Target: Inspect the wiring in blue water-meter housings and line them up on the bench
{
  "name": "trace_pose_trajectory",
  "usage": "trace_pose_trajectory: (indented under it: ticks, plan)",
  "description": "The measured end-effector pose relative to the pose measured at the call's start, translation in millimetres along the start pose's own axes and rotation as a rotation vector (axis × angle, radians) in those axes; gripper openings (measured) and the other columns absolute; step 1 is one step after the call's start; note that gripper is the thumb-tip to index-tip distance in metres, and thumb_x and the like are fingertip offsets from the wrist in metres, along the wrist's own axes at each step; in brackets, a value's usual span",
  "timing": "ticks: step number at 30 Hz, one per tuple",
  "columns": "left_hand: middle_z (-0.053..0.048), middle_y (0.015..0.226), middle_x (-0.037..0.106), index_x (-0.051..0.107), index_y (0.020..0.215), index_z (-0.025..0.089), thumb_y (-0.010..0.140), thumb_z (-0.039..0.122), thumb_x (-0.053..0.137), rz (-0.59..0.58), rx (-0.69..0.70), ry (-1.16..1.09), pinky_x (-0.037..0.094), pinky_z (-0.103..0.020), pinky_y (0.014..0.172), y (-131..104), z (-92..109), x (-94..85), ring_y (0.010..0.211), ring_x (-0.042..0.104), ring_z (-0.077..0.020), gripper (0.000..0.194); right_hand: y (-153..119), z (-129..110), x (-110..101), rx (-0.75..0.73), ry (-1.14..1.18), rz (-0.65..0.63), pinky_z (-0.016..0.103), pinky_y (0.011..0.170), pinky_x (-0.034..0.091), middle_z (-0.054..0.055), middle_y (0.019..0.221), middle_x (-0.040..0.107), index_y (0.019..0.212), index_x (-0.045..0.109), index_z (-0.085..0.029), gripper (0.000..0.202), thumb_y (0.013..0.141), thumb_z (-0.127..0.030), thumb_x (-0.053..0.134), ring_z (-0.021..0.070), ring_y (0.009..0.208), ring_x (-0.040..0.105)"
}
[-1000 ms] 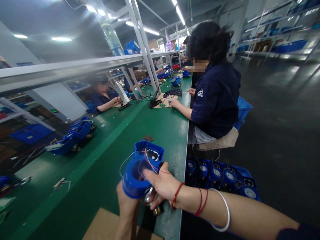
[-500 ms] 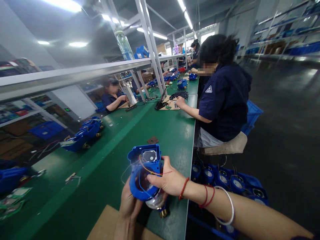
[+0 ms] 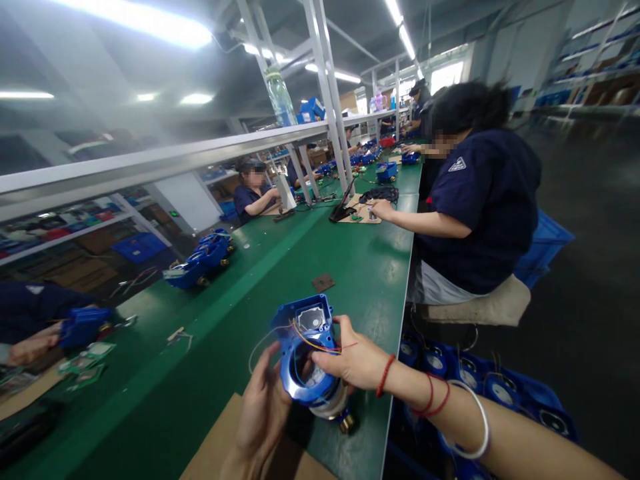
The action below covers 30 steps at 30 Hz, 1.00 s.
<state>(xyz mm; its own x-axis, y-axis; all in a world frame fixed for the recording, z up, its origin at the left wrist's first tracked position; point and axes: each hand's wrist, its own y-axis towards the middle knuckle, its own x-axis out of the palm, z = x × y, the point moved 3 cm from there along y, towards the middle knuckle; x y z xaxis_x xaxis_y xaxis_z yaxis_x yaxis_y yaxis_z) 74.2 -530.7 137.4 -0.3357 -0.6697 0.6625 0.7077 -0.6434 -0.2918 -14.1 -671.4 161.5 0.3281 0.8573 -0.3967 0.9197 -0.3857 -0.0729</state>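
Note:
A blue water meter (image 3: pixel 307 390) with a brass threaded end (image 3: pixel 346 423) is held tilted above the near part of the green bench. Its upper box part contains a grey square piece, and thin red, yellow and blue wires trail over the round opening. My right hand (image 3: pixel 345 357) grips the meter from the right, thumb over the ring's rim, fingers hidden behind it. My left hand (image 3: pixel 265 407) cups the left side, thumb raised and other fingers curled against the housing; their tips are partly hidden.
Cardboard (image 3: pixel 215 443) lies below my hands and a small brown piece (image 3: pixel 323 283) beyond the meter. More blue meters (image 3: pixel 203 257) stand at left. A co-worker (image 3: pixel 480 200) sits at right; others work across the bench. A bin of meters (image 3: pixel 480 380) is below the right edge.
The view has swung left, so the surroundings appear further right. The meter has turned slightly in my hands, and my left hand's thumb and fingers have loosened around its side.

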Motion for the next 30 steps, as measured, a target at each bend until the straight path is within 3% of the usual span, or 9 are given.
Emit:
trace_pose_trajectory:
  ticks: [3,7,10,14,18,21,26,30]
  plan:
    - [-0.007,0.113,0.056,0.043,0.116,0.022,0.083,0.031,0.047,-0.023,0.027,0.099,0.050,-0.034,0.081,-4,3,-9.2,0.094,0.059,-0.0214,0.034,-1,-1,-1,0.007,-0.027,0.001,0.029,0.056,0.042,0.008,0.089,0.060,0.114,0.031,-0.017,0.062,0.071,-0.053,0.059,0.0169,0.061,0.057]
    - [-0.007,0.130,0.042,0.038,0.118,0.027,0.073,0.041,0.061,-0.008,0.118,0.416,0.050,-0.034,0.075,-4,16,-32.9,0.096,0.057,-0.0244,0.052,-3,0,-3,0.017,-0.078,-0.005,0.028,0.055,0.042,0.007,0.085,0.060,0.116,0.032,-0.016,0.061,0.073,-0.051,0.057,0.0150,0.057,0.055]
    - [-0.008,0.133,0.037,0.038,0.118,0.027,0.069,0.047,0.063,0.111,0.257,0.504,0.046,-0.040,0.083,-5,32,-47.0,0.103,0.053,-0.0273,0.058,-7,2,-2,0.025,-0.131,-0.019,0.028,0.055,0.042,0.005,0.080,0.060,0.118,0.034,-0.015,0.062,0.071,-0.046,0.059,0.0152,0.055,0.055]
    - [-0.004,0.129,0.042,0.043,0.114,0.029,0.079,0.053,0.047,0.165,0.380,0.475,0.033,-0.052,0.098,-11,40,-42.0,0.114,0.045,-0.0284,0.043,-13,6,0,0.028,-0.180,-0.024,0.031,0.059,0.044,0.005,0.076,0.061,0.118,0.035,-0.014,0.055,0.077,-0.045,0.051,0.0181,0.059,0.057]
    - [-0.005,0.129,0.042,0.039,0.119,0.032,0.081,0.058,0.038,0.174,0.176,0.558,0.029,-0.051,0.101,-13,19,-24.6,0.120,0.039,-0.0262,0.045,-16,7,3,-0.022,-0.205,-0.027,0.032,0.071,0.045,0.009,0.091,0.060,0.123,0.033,-0.013,0.052,0.081,-0.040,0.047,0.0211,0.079,0.059]
    - [-0.004,0.133,0.039,0.032,0.125,0.036,0.081,0.059,0.038,0.110,0.036,0.554,0.029,-0.050,0.101,-10,-2,-13.6,0.123,0.035,-0.0271,0.050,-15,16,4,-0.057,-0.241,-0.009,0.036,0.087,0.039,0.014,0.109,0.052,0.124,0.037,-0.013,0.056,0.079,-0.044,0.051,0.0250,0.099,0.053]
    - [-0.001,0.140,0.030,0.026,0.129,0.036,0.079,0.053,0.048,0.045,0.068,0.560,0.032,-0.038,0.103,0,-24,-11.9,0.126,0.032,-0.0240,0.057,-7,44,5,-0.040,-0.236,-0.031,0.040,0.091,0.036,0.014,0.107,0.054,0.124,0.044,-0.015,0.056,0.081,-0.052,0.046,0.0269,0.102,0.051]
    - [-0.006,0.135,0.036,0.025,0.128,0.032,0.079,0.057,0.044,0.193,0.078,0.632,0.032,-0.043,0.103,0,-34,-22.0,0.123,0.037,-0.0255,0.058,-4,58,10,-0.018,-0.148,-0.030,0.040,0.093,0.036,0.018,0.113,0.053,0.124,0.044,-0.010,0.064,0.083,-0.058,0.038,0.0272,0.106,0.049]
